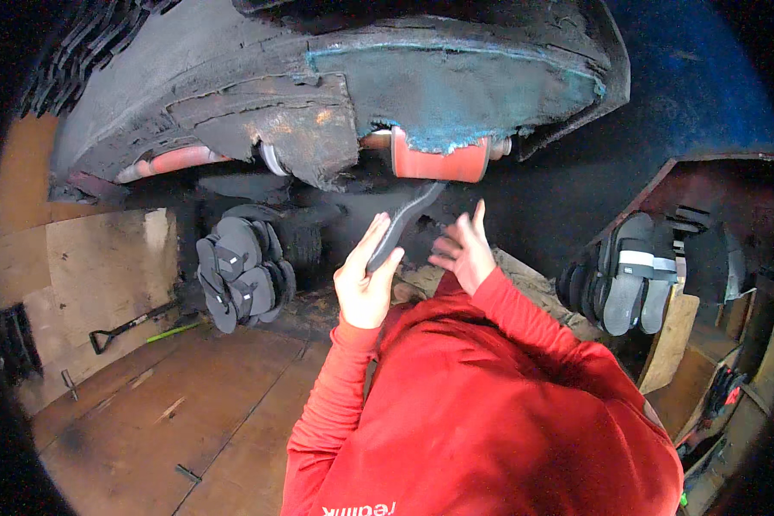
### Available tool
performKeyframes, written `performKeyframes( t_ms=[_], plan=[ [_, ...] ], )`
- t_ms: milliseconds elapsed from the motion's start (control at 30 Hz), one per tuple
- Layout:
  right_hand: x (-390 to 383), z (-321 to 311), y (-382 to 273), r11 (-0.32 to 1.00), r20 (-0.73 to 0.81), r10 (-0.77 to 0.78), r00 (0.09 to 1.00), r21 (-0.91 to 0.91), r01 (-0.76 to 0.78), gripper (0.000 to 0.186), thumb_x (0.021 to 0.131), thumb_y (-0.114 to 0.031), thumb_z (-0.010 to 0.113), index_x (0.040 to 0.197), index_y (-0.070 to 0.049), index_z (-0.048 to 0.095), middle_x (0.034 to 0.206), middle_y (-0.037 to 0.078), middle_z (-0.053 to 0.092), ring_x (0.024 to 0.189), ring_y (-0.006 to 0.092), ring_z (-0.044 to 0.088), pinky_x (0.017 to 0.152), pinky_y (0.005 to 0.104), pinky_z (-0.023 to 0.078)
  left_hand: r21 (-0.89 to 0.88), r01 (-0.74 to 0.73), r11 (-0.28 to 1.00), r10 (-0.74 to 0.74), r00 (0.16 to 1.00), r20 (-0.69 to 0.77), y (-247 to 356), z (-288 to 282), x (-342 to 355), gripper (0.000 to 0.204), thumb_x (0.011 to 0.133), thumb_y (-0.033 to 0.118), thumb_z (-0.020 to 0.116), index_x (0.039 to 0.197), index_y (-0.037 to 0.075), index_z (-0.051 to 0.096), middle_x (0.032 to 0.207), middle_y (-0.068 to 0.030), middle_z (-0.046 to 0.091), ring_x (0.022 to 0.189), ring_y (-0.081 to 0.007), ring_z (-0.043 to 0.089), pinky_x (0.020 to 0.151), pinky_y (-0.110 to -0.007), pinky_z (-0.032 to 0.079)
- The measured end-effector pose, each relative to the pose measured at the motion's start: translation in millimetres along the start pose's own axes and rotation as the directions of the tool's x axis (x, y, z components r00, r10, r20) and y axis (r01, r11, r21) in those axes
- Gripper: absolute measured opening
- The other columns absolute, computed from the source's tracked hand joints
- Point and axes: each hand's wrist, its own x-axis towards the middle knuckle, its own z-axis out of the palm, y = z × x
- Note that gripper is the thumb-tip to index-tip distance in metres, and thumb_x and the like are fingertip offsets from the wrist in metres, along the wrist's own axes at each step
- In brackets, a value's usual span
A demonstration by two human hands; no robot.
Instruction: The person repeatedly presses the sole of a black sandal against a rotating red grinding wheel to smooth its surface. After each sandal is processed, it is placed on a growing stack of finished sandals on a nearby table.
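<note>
Head view. A dark grey, thin, wavy sole-like piece point(402, 224) stands edge-on, tilted up to the right, its lower end grasped between the fingers and thumb of the left hand point(365, 279). Its upper tip reaches the underside of a broad orange-red cylindrical drum point(439, 162); whether they touch cannot be told. The right hand point(466, 251), slightly blurred, is released, its fingers spread, beside the piece and apart from it.

Above, a soot-grey hood with a ragged blue-tinged flap point(482, 90) covers the drum's top, leaving its lower face exposed. Left of this, a torn dark grey sheet point(305, 129) hangs between the drum and a narrower reddish roller point(176, 162). Open air separates the two hands. Well to either side hang a left bunch of dark grey sandals point(241, 271) and a right bunch with white-banded straps point(636, 275), each bounding sideways room. A black-handled tool point(133, 328) and a bright green strip point(173, 332) lie at the wall's foot.

Counts: two hands, one held piece, one drum, two bunches; overlap prevents counting individual sandals.
</note>
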Motion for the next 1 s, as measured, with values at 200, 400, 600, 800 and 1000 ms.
performKeyframes(
  t_ms=[200, 400, 600, 800, 1000],
  plan=[
    [67.5, 32.9, -5.9, 0.967, 0.616, -0.010, 0.788, 0.207, -0.149, 0.038, 0.100, -0.014, 0.059, 0.131, -0.019, 0.036, 0.123, 0.008, 0.059, 0.102, 0.0256, 0.067, 0.081, 0.0552, 0.061, 0.362, -0.113, 0.925, 0.067, 0.988, 0.136, 43.1, -10.1, 27.7, 0.032, 0.088, 0.005, 0.071, 0.118, -0.003, 0.065, 0.102, -0.0142, 0.067, 0.096, -0.0269, 0.065, 0.091, -0.034, 0.052],
    [75.6, 4.8, 7.9, 0.933, 0.669, 0.063, 0.740, 0.224, -0.282, 0.043, 0.099, -0.022, 0.061, 0.138, -0.014, 0.046, 0.127, 0.009, 0.061, 0.112, 0.0269, 0.064, 0.089, 0.0557, 0.059, 0.471, -0.132, 0.872, 0.003, 0.965, 0.263, 49.2, 19.5, 64.9, 0.031, 0.093, 0.018, 0.067, 0.115, -0.003, 0.065, 0.092, -0.0169, 0.070, 0.076, -0.0281, 0.070, 0.067, -0.035, 0.055],
    [41.7, 4.2, -12.9, 0.927, 0.538, 0.187, 0.822, 0.180, -0.328, 0.037, 0.096, -0.028, 0.066, 0.128, -0.010, 0.059, 0.132, 0.010, 0.060, 0.121, 0.0306, 0.060, 0.094, 0.0568, 0.056, 0.453, 0.094, 0.887, -0.218, 0.948, 0.230, 65.5, 25.1, 64.8, 0.032, 0.094, 0.013, 0.063, 0.120, -0.006, 0.063, 0.096, -0.0148, 0.072, 0.072, -0.0169, 0.071, 0.054, -0.029, 0.060],
    [4.3, 28.8, -23.6, 0.949, 0.578, 0.131, 0.806, 0.163, -0.271, 0.033, 0.099, -0.021, 0.062, 0.129, -0.012, 0.054, 0.127, 0.010, 0.063, 0.114, 0.0322, 0.065, 0.089, 0.0568, 0.058, 0.491, 0.120, 0.863, -0.230, 0.958, 0.171, 103.5, -0.4, 39.8, 0.033, 0.094, 0.011, 0.062, 0.123, -0.007, 0.061, 0.094, -0.0130, 0.072, 0.071, -0.0139, 0.068, 0.057, -0.029, 0.061],
    [-33.1, 29.5, -21.3, 0.957, 0.607, 0.055, 0.793, 0.193, -0.215, 0.060, 0.099, -0.008, 0.057, 0.148, -0.022, 0.025, 0.132, 0.013, 0.055, 0.113, 0.0329, 0.064, 0.083, 0.0580, 0.059, 0.442, 0.149, 0.885, -0.224, 0.967, 0.123, 132.5, -23.9, -9.5, 0.033, 0.090, 0.005, 0.065, 0.121, -0.004, 0.062, 0.097, -0.0241, 0.071, 0.090, -0.0318, 0.074, 0.078, -0.034, 0.056]
  ],
)
